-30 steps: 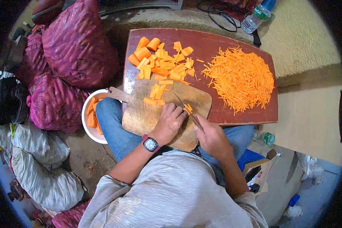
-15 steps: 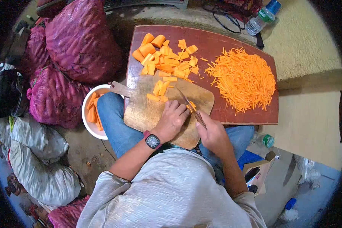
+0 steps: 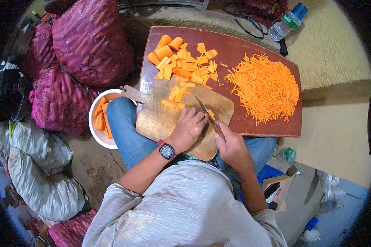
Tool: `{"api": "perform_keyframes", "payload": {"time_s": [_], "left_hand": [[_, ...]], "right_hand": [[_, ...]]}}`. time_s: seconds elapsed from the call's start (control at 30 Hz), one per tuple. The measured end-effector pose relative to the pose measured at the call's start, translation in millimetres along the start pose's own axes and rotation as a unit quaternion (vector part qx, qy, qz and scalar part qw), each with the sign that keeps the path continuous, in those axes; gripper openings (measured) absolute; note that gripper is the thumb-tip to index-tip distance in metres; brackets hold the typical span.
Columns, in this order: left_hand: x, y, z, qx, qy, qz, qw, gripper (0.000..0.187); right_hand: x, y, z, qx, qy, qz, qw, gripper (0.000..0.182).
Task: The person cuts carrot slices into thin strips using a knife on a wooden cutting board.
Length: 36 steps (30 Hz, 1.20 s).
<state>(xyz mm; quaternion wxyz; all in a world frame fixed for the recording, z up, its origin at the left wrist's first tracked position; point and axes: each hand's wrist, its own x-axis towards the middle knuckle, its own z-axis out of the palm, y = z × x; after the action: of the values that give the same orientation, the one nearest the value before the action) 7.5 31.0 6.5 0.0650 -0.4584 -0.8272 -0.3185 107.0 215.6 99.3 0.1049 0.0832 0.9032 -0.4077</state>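
My right hand [image 3: 234, 146] is closed around the handle of a knife [image 3: 206, 112], its blade slanting up and left over the wooden cutting board [image 3: 152, 119]. Fingers curled, my left hand [image 3: 189, 131] presses down on the board just left of the blade; a piece of carrot under its fingertips is mostly hidden. Thin carrot strips [image 3: 211, 114] lie against the blade's right side. Several flat carrot slices [image 3: 176, 95] rest on the board above my left hand. Beyond them are carrot chunks and slabs [image 3: 183, 61], and at the right a big heap of shredded carrot [image 3: 268, 88].
The board lies on a dark red tabletop [image 3: 231, 41] across my lap. At my left stands a white tub [image 3: 92, 127] of peeled carrots. Red mesh sacks [image 3: 90, 45] and white sacks [image 3: 41, 177] crowd the left side. A plastic bottle [image 3: 286, 22] lies on the ledge at upper right.
The view has shifted slightly. Both hands keep nearly the same places on the board, and the knife blade sits a little closer to upright beside the left fingertips.
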Motion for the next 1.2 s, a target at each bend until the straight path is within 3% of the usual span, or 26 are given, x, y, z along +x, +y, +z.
{"api": "perform_keyframes", "payload": {"time_s": [0.1,0.17,0.4,0.6,0.7,0.8,0.87,1.1,1.2], "left_hand": [[-1,0,1,-0.001,0.011,0.006,1.000,0.033],[-2,0,2,0.006,0.003,-0.003,1.000,0.034],[-2,-1,3,0.020,0.017,0.001,1.000,0.034],[-1,1,0,-0.002,0.017,-0.002,1.000,0.037],[0,1,2,0.009,0.027,-0.006,1.000,0.039],[0,1,3,0.010,0.029,-0.005,1.000,0.042],[-3,3,3,-0.003,0.015,-0.017,1.000,0.043],[-1,4,-1,-0.022,0.012,-0.037,0.999,0.045],[-1,2,2,0.004,0.027,-0.015,1.000,0.048]], "right_hand": [[6,-7,-4,0.023,0.018,-0.043,0.999,0.036],[-3,-8,-5,0.016,-0.001,-0.001,1.000,0.041],[0,-1,-2,0.031,0.005,-0.030,0.999,0.044],[-1,-6,0,0.007,-0.011,0.003,1.000,0.044],[0,-8,0,0.011,0.012,-0.039,0.999,0.041],[-2,-3,3,0.009,-0.007,0.021,1.000,0.040],[6,-2,2,0.020,-0.001,-0.022,1.000,0.041],[-1,1,8,0.004,0.018,-0.010,1.000,0.035],[0,1,6,0.018,0.037,-0.057,0.998,0.037]]}}
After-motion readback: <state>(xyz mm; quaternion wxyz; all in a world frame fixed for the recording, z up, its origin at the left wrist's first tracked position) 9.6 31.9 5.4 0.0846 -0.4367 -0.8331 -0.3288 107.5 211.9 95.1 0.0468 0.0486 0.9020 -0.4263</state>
